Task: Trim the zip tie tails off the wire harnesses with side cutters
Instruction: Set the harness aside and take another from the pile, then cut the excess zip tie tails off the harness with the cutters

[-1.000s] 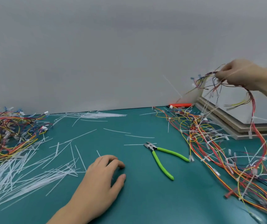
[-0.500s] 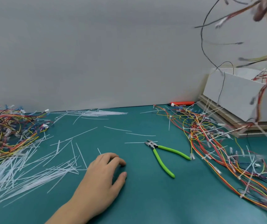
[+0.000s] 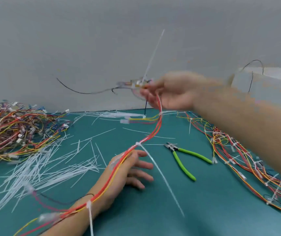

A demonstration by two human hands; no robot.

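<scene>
While the right hand [image 3: 172, 92] pinches a thin red-and-yellow wire harness [image 3: 150, 136] bristling with stiff white zip tie tails [image 3: 161, 176], the left hand [image 3: 127, 169] lies open, fingers spread, beneath its draped strands.

1. One head-worn view, wide-angle, looking forward and down over the teal table [image 3: 204, 210]
2. It sits close above both forearms, facing the grey wall [image 3: 68, 40] behind

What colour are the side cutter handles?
Bright green; the side cutters lie on the teal mat, clearest in the head view.
</scene>
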